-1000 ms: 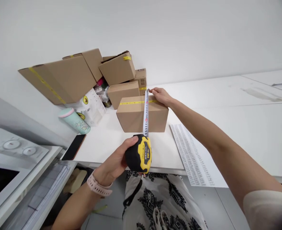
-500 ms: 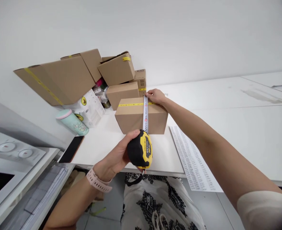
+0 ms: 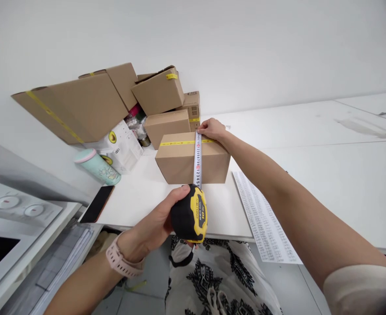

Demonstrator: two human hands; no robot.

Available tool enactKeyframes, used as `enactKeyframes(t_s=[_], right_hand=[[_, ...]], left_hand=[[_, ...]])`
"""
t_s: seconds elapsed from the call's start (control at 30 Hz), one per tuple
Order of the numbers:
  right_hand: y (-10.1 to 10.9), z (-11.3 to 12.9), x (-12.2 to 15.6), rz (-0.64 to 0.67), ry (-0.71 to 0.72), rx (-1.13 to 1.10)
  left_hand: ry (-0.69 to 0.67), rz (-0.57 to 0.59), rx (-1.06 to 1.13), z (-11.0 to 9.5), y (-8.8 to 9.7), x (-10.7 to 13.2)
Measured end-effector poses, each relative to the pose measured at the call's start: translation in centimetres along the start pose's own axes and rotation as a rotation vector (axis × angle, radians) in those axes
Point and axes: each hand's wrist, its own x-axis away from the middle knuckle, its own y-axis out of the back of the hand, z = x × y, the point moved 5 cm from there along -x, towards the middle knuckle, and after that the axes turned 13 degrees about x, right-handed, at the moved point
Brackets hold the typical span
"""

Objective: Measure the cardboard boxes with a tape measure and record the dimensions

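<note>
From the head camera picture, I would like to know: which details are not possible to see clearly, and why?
All in the head view:
Most fingers of the left hand: hidden behind the black-and-yellow tape measure.
End of the white numbered tape blade: covered by the right hand.
Inside of the brown cardboard box beneath the blade: hidden by its walls.
White paper sheet: print too small.
White appliance with round dials: cut off by left edge.

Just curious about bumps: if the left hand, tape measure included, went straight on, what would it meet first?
Probably the near side of the cardboard box under the blade, though depth ahead of the left hand and tape measure is unclear.
</note>
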Motion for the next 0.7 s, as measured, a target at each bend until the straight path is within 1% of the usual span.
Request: enactKeyframes(t_s=[0.1,0.3,0.37,0.43,0.5,0.57,0.6,0.67,0.7], right_hand=[[-0.1,0.0,-0.3,-0.008,-0.003,-0.001],[-0.4,-0.1,-0.4,0.004,-0.005,-0.013],[-0.5,-0.2,-0.4,0.003,-0.009,-0.034],[-0.3,-0.3,-0.3,-0.021,-0.007,-0.105],[0.5,-0.4,0.1,-0.082,0.01,-0.229],[2.2,-0.1,1.2,-0.184,0.053,-0.343],[3.3,0.2,2.2,-0.238,0.081,-0.374],[5.2,1.3,5.5,-0.325,0.137,-0.386],[5.9,1.9,7.7,-0.338,0.156,-0.382]], left_hand=[[0.025,0.028,0.01,0.2,-0.2,0.1],[0.033,0.013,-0.001,0.3,-0.2,0.1],[0.031,-0.013,-0.02,0.3,0.0,0.1],[-0.01,-0.054,-0.069,0.1,0.4,0.2],[-0.065,-0.069,-0.159,-0.1,0.8,0.5],[-0.09,-0.055,-0.256,-0.1,1.1,1.0],[-0.1,-0.049,-0.301,-0.1,1.2,1.3],[-0.143,-0.043,-0.384,-0.2,1.1,1.7],[-0.179,-0.043,-0.426,-0.4,1.0,1.9]])
